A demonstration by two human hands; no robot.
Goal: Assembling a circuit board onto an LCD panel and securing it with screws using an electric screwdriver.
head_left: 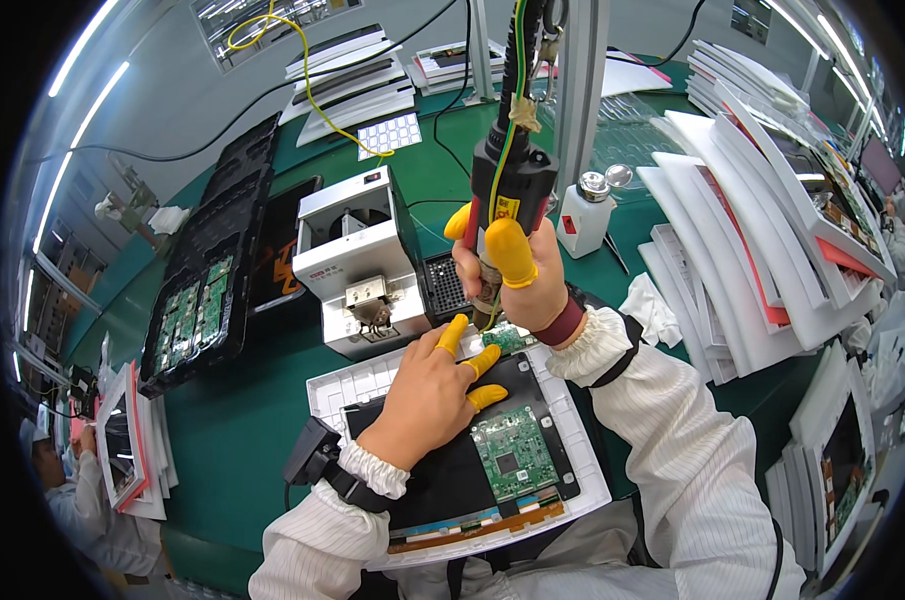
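Note:
My right hand [541, 285], with yellow finger cots, is wrapped round a black and red electric screwdriver [514, 176] hanging upright from above. Its lower end points down at a small green circuit board [510, 339] at the far edge of a display panel; the tip itself is hard to make out. My left hand [425, 400] lies on the panel's black back [443, 470], its yellow-cotted fingers spread beside the small board. A larger green circuit board [516, 455] sits on the panel to the right of that hand. Under the panel is a white tray-like frame [585, 440].
Behind my left hand stands a white screw-feeder-like machine [358, 262], with a black tray of green boards [198, 310] farther left. A white dispenser bottle [585, 220] is behind my right hand. White foam sheets and panels [733, 240] stack at right. A co-worker's sleeve [98, 520] shows far left.

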